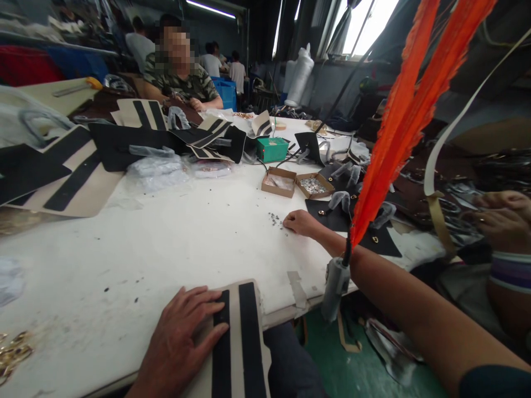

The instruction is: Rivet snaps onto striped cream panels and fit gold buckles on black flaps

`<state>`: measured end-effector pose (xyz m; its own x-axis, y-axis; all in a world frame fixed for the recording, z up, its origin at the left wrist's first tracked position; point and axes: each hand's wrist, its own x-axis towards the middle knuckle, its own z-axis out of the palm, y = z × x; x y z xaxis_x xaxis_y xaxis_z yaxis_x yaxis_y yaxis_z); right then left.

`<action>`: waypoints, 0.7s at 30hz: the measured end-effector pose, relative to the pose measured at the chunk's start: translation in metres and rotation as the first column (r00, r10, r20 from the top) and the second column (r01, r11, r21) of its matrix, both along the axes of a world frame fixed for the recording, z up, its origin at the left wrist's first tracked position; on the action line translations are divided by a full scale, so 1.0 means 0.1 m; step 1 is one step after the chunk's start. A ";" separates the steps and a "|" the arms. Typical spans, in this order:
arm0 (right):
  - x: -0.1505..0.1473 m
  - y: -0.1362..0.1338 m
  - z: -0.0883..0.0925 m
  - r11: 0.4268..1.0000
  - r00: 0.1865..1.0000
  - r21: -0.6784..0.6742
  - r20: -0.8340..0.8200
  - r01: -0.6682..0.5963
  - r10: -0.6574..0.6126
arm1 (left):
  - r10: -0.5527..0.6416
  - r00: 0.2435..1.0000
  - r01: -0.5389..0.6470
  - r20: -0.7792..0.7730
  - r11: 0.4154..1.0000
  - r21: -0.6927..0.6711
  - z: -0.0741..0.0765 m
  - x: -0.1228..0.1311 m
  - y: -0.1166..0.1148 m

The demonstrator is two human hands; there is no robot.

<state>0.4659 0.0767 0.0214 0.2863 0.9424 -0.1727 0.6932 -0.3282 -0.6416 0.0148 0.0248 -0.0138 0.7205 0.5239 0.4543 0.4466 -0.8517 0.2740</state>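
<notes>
My left hand (182, 331) lies flat, fingers stretched out, on a beige panel (235, 331) with two black stripes at the table's front edge. Reaching out over the table, my right hand (302, 222) has its fingertips pinched together beside a scatter of small metal pieces (274, 217). Whatever is between those fingertips is too small to make out. Just beyond it stand a cardboard box (314, 194) of silvery small parts and another cardboard box (277, 190) with a clear bag in it.
A grey tool (335, 287) hangs by my right forearm, with orange strips (398, 121) above it. Black panels (336, 214) with metal fittings lie at right; striped panels (83, 171) are at left. A green box (272, 149) stands farther back. People sit opposite and at right.
</notes>
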 end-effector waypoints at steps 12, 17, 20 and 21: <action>-0.04 0.03 0.02 0.998 0.999 -0.046 0.032 0.041 -0.040 | 0.001 1.000 -0.001 0.028 1.000 0.004 0.00 0.01 0.01; -0.10 0.00 0.05 0.998 0.997 0.000 0.043 0.064 -0.064 | 0.005 1.000 -0.005 0.017 1.000 0.005 -0.02 0.01 0.02; -0.08 -0.04 0.05 0.996 0.997 0.048 0.028 0.077 -0.079 | 0.006 1.000 -0.006 0.022 1.000 0.008 -0.03 0.00 0.01; -0.05 -0.06 0.05 0.994 0.996 0.062 0.019 0.085 -0.087 | 0.005 1.000 -0.005 0.025 1.000 0.009 -0.03 -0.01 0.01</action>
